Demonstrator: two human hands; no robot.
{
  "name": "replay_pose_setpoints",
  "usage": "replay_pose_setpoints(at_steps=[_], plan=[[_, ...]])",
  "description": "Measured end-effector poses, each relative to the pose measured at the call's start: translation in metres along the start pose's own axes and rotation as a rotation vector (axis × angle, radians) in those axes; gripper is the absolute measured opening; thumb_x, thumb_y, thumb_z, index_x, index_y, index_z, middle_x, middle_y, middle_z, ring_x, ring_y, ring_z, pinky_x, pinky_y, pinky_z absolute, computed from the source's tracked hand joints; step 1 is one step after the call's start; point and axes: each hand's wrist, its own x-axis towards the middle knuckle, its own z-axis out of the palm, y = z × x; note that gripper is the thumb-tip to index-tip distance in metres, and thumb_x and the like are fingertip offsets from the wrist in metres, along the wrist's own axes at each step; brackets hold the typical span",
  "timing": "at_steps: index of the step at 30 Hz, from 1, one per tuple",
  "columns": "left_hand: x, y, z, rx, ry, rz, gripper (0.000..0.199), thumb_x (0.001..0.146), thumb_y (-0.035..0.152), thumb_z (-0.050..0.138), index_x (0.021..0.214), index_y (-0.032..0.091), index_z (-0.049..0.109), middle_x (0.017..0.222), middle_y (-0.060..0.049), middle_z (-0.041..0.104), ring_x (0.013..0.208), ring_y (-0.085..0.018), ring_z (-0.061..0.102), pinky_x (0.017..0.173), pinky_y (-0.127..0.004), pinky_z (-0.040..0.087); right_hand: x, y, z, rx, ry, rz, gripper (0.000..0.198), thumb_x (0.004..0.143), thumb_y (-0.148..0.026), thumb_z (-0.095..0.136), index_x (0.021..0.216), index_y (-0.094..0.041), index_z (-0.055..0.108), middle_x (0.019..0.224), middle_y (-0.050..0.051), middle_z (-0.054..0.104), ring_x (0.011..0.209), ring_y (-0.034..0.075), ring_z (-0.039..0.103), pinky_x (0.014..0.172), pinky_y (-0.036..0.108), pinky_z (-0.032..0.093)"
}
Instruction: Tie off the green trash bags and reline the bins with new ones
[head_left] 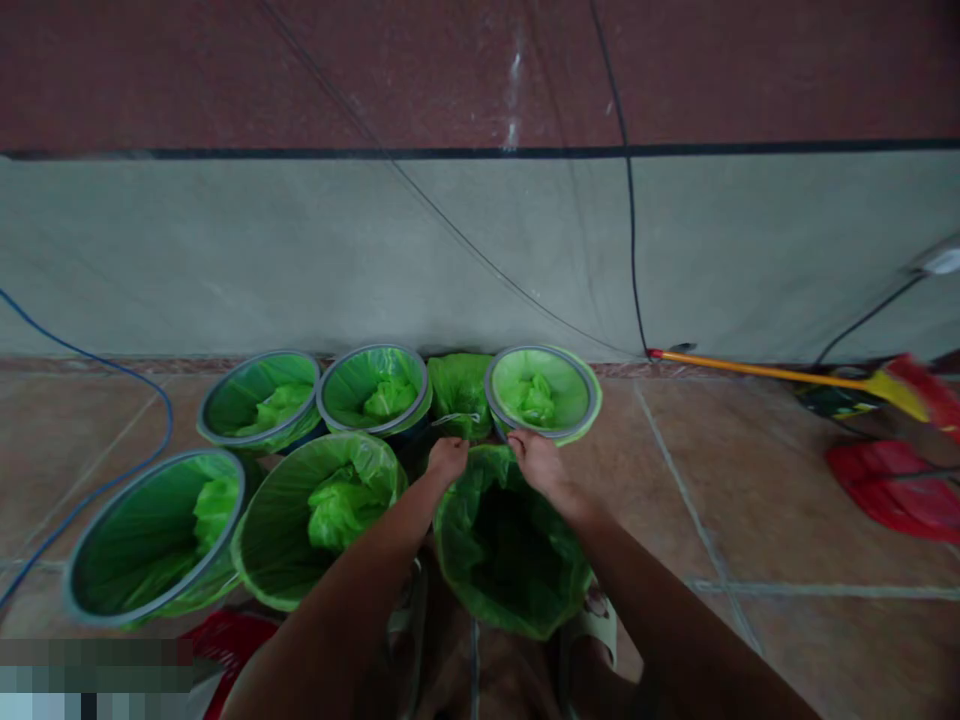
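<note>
Between my feet stands a bin lined with a green plastic bag (514, 600), its opening facing me and dark inside. My left hand (448, 458) is closed on the far left part of the bag's edge. On the far right part, my right hand (534, 460) pinches the same edge. Just beyond my hands is another green bag (459, 380) with a pale drawstring showing; what it covers is hidden. A lined bin with a grey rim ring (587, 378) stands beyond my right hand. Left of my left arm, a lined bin (259, 555) without a visible ring holds bunched green plastic (346, 508).
More ringed, green-lined bins (71, 575) stand to the left and along the wall (420, 260). A blue cable (112, 360) crosses the floor at left. At right are an orange-handled broom (757, 369) and a red dustpan (900, 490). Red material (232, 635) lies at lower left.
</note>
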Motion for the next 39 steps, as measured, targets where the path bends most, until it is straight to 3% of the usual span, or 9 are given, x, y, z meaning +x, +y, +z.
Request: replay_pose_setpoints(at_steps=[3, 9, 16, 18, 23, 28, 30, 34, 39], plan=[[-0.007, 0.000, 0.005, -0.010, -0.055, 0.024, 0.039, 0.101, 0.033, 0.043, 0.094, 0.016, 0.077, 0.089, -0.006, 0.077, 0.086, -0.017, 0.071, 0.076, -0.025, 0.051, 0.009, 0.004, 0.014, -0.024, -0.122, -0.023, 0.033, 0.101, -0.029, 0.043, 0.100, -0.019, 0.074, 0.101, 0.008, 0.077, 0.091, 0.017, 0.069, 0.081, 0.025, 0.046], [-0.021, -0.007, 0.005, -0.003, -0.019, 0.218, 0.025, 0.094, 0.033, 0.059, 0.111, 0.025, 0.076, 0.114, -0.003, 0.077, 0.107, -0.017, 0.069, 0.094, -0.025, 0.049, 0.006, 0.032, 0.026, 0.100, -0.103, -0.073, 0.028, 0.099, -0.028, 0.050, 0.113, -0.023, 0.074, 0.114, 0.005, 0.076, 0.103, 0.019, 0.069, 0.091, 0.027, 0.048], [-0.032, -0.002, 0.011, 0.258, -0.119, 0.182, 0.028, 0.094, 0.022, 0.053, 0.119, 0.022, 0.065, 0.117, -0.010, 0.073, 0.111, -0.023, 0.068, 0.097, -0.032, 0.049, 0.004, 0.031, 0.021, -0.042, -0.171, -0.026, 0.024, 0.094, -0.022, 0.056, 0.112, -0.022, 0.073, 0.107, 0.006, 0.076, 0.100, 0.020, 0.069, 0.086, 0.026, 0.047], [-0.032, 0.000, 0.011, 0.260, -0.142, 0.148, 0.035, 0.092, 0.024, 0.056, 0.127, 0.020, 0.061, 0.118, -0.013, 0.072, 0.112, -0.026, 0.068, 0.095, -0.035, 0.051, 0.002, 0.031, 0.017, -0.077, -0.183, 0.022, 0.025, 0.094, -0.023, 0.056, 0.113, -0.021, 0.072, 0.107, 0.008, 0.076, 0.099, 0.021, 0.069, 0.084, 0.027, 0.047], [-0.018, 0.003, -0.007, 0.103, -0.068, 0.150, 0.086, 0.070, 0.042, 0.083, 0.145, 0.015, 0.048, 0.141, -0.017, 0.059, 0.128, -0.031, 0.058, 0.104, -0.036, 0.047, -0.024, 0.050, 0.012, -0.068, -0.080, 0.261, 0.032, 0.095, -0.025, 0.053, 0.121, -0.020, 0.070, 0.109, 0.010, 0.076, 0.099, 0.022, 0.070, 0.082, 0.027, 0.048], [-0.004, 0.005, -0.020, -0.110, -0.088, 0.105, 0.040, 0.096, 0.040, 0.053, 0.123, 0.013, 0.066, 0.122, -0.011, 0.073, 0.110, -0.021, 0.069, 0.093, -0.027, 0.051, -0.080, 0.066, 0.025, -0.009, -0.005, 0.454, 0.037, 0.090, -0.030, 0.057, 0.122, -0.015, 0.068, 0.104, 0.013, 0.076, 0.096, 0.027, 0.072, 0.078, 0.031, 0.052], [-0.004, 0.008, -0.018, -0.066, -0.072, 0.112, 0.039, 0.102, 0.036, 0.041, 0.115, 0.014, 0.070, 0.115, -0.010, 0.075, 0.106, -0.019, 0.070, 0.091, -0.026, 0.051, -0.094, 0.064, 0.027, -0.021, 0.046, 0.473, 0.053, 0.085, -0.035, 0.065, 0.132, -0.012, 0.062, 0.113, 0.017, 0.073, 0.102, 0.031, 0.070, 0.082, 0.035, 0.053], [-0.005, 0.016, -0.010, 0.042, -0.061, 0.140, 0.045, 0.105, 0.034, 0.032, 0.104, 0.015, 0.073, 0.107, -0.010, 0.076, 0.101, -0.019, 0.071, 0.089, -0.028, 0.051, -0.078, 0.051, 0.010, -0.018, 0.203, 0.417, 0.046, 0.096, -0.038, 0.049, 0.133, -0.014, 0.061, 0.129, 0.018, 0.068, 0.111, 0.029, 0.067, 0.093, 0.037, 0.051], [-0.003, 0.022, 0.000, 0.090, -0.047, 0.195, 0.040, 0.103, 0.033, 0.038, 0.109, 0.017, 0.075, 0.114, -0.010, 0.075, 0.108, -0.021, 0.069, 0.095, -0.030, 0.049, -0.024, 0.038, -0.001, 0.069, 0.089, 0.180, 0.041, 0.102, -0.034, 0.037, 0.124, -0.017, 0.068, 0.124, 0.012, 0.072, 0.108, 0.023, 0.069, 0.095, 0.032, 0.050]])
